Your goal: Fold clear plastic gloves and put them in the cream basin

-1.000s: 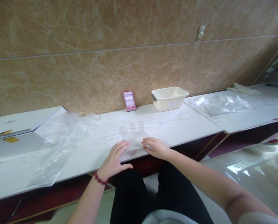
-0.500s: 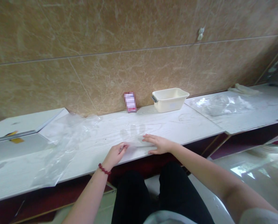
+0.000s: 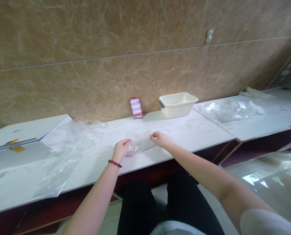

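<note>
Clear plastic glove (image 3: 140,145) hangs between your two hands, a bit above the white wooden counter (image 3: 184,133). It is thin and see-through, so its shape is hard to make out.

Your left hand (image 3: 121,150) pinches the left end of the glove with its fingertips. A red bead bracelet (image 3: 114,163) sits on that wrist. Your right hand (image 3: 160,139) pinches the right end of the glove, with the fingers curled in. Both hands are close together, with only the glove between them. Below your hands you can see your dark trousers (image 3: 157,202) and the counter's front edge.

To the left of your left hand lies a big sheet of clear plastic (image 3: 64,153), all crinkled, spread flat on the counter. Farther left is a flat white board (image 3: 25,129) with a small yellow bit on it.

Past your hands, against the wall, stands a small red and white packet (image 3: 136,107). Just beside it, to the right, sits a cream plastic tub (image 3: 177,103) with a grey handle. Well to the right of your right hand lies another heap of clear plastic (image 3: 231,109) on the next counter. Behind it all is a brown marble wall (image 3: 135,49).
</note>
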### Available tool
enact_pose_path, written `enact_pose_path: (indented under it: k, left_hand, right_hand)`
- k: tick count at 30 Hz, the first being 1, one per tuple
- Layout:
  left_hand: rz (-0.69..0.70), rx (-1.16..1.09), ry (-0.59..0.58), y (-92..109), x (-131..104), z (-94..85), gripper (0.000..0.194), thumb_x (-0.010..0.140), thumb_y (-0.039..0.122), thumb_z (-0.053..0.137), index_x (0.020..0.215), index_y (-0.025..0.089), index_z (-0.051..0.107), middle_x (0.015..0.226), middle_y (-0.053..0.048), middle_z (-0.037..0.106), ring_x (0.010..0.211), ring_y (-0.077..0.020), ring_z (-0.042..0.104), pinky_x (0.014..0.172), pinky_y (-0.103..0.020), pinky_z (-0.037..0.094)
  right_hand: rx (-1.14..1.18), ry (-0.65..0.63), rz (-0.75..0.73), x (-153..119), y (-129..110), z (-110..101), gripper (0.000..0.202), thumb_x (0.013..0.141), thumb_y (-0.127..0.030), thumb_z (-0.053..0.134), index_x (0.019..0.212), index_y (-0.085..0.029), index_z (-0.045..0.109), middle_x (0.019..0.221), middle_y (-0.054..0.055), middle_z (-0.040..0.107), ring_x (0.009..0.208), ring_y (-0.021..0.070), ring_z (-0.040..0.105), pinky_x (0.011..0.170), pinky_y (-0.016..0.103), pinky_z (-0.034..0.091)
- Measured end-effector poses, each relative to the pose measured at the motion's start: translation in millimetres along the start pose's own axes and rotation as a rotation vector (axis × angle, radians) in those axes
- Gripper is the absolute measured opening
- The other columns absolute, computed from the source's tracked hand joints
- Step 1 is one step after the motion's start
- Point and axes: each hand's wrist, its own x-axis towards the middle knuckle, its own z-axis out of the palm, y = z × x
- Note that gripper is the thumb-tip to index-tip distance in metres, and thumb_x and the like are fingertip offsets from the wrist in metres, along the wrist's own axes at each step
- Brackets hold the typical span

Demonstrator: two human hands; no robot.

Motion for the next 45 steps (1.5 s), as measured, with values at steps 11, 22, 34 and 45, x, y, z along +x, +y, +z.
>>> enact_pose_path:
  k: [11, 22, 34, 45]
  left_hand:
    - [-0.173, -0.177, 0.141, -18, 28, 26.9, 0.029, 0.063, 0.039, 0.052, 0.065, 0.011, 0.061, 0.045, 0.003, 0.048, 0.043, -0.0103, 0.044, 0.043, -0.021, 0.032]
    - [-0.163, -0.382, 0.209, -19, 50, 41.4, 0.043, 0.063, 0.004, 0.053, 0.104, 0.014, 0.046, 0.109, -0.012, 0.050, 0.092, -0.0134, 0.052, 0.075, -0.024, 0.042]
    - [-0.179, -0.203, 0.231, -29, 53, 13.1, 0.042, 0.071, 0.005, 0.037, 0.112, 0.009, 0.035, 0.113, -0.018, 0.044, 0.103, -0.0192, 0.047, 0.079, -0.032, 0.043]
    - [0.355, 0.422, -0.229, 1, 29, 42.7, 0.047, 0.069, 0.034, 0.052, 0.112, 0.014, 0.046, 0.122, -0.011, 0.042, 0.118, -0.0255, 0.027, 0.099, -0.041, 0.015]
  right_hand:
    - [-0.036, 0.001, 0.275, 25, -4, 12, 0.011, 0.066, -0.025, 0.052, 0.072, -0.018, 0.056, 0.072, 0.003, 0.061, 0.069, 0.0138, 0.055, 0.057, 0.021, 0.037]
    - [-0.014, 0.020, 0.264, 38, 2, 19, 0.009, 0.060, -0.017, 0.054, 0.069, -0.018, 0.055, 0.068, 0.002, 0.060, 0.066, 0.0130, 0.054, 0.055, 0.020, 0.036]
    - [0.019, 0.005, 0.219, 43, 7, 25, 0.032, 0.057, -0.017, 0.057, 0.088, -0.017, 0.047, 0.074, 0.001, 0.060, 0.063, 0.0106, 0.053, 0.053, 0.019, 0.036]
    - [-0.100, -0.025, 0.171, 42, -1, 19, 0.034, 0.058, -0.025, 0.061, 0.087, -0.017, 0.047, 0.080, 0.004, 0.058, 0.073, 0.0145, 0.053, 0.063, 0.023, 0.038]
